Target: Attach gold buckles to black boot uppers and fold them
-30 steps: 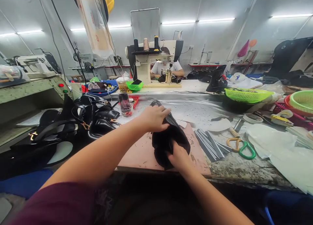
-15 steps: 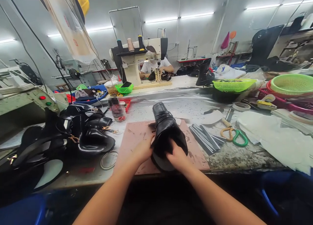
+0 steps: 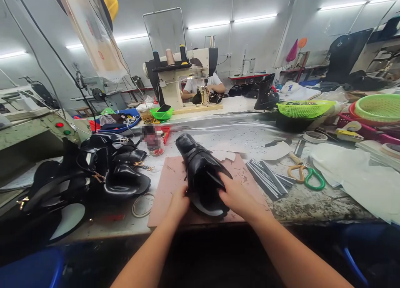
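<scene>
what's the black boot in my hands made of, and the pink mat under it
The black boot looks like smooth leather or faux leather, semi-gloss: light streaks shine along its creased folds. The left hand and right hand grip it. The pink mat is probably rubber or plastic, matte: its flat surface is dull, with dark scuffs.

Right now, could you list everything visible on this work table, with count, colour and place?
boot: one, black, lying on the mat
mat: one, pink, table's near edge
boot pile: several, black, left of mat
strips: a bundle, dark grey, right of mat
scissors: one pair, tan and green, right of strips
baskets: two, green, far right
sewing machine: one, cream, far side
left hand: one, gripping boot's near left edge
right hand: one, gripping boot's right side
</scene>
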Demonstrator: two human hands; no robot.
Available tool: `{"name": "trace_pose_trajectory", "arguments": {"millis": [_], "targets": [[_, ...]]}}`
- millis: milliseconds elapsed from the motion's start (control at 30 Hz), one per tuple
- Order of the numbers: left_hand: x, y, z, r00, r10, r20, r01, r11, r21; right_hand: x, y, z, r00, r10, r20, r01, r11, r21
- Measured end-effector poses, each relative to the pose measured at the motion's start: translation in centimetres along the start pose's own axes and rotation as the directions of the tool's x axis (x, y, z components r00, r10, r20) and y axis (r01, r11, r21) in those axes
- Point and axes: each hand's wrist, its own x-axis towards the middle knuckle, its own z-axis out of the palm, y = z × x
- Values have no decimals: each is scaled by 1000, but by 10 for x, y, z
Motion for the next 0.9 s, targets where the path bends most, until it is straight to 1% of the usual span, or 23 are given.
{"name": "trace_pose_trajectory", "arguments": {"millis": [67,133,233,300,367,433,467,500,567,633,767,900], "targets": [[-1,-2,-1,999,11,-37,-10,1000,19,-2,7,9,996,42,78,-39,998,-40],[-3,-1,-1,995,33,-91,-26,997,71,-4,13,18,989,83,123,-75,995,-71],[-13,2,1,973,99,-209,-59,980,191,-5,18,27,986,99,136,-88,992,-85],[-22,6,3,953,164,-254,-96,961,260,-5,20,28,986,90,138,-79,993,-84],[-31,12,6,941,229,-248,-150,943,298,-4,20,27,986,78,146,-67,994,-81],[-38,20,11,935,291,-201,-215,919,332,-3,20,27,985,72,156,-60,995,-77],[-39,25,13,941,297,-166,-220,904,368,-3,20,27,985,70,160,-59,995,-75],[-39,29,16,952,277,-129,-202,887,415,-2,21,27,984,71,162,-59,995,-74],[-36,35,21,980,182,-75,-119,851,511,0,24,26,984,72,161,-60,995,-74],[-30,37,24,995,82,-57,-36,832,554,3,29,23,983,73,168,-61,995,-76],[-19,32,27,999,24,-46,4,854,520,9,38,6,980,95,177,-74,990,-124],[-17,31,26,999,-27,-46,46,868,494,12,45,-8,981,110,158,-79,978,-195]]}}
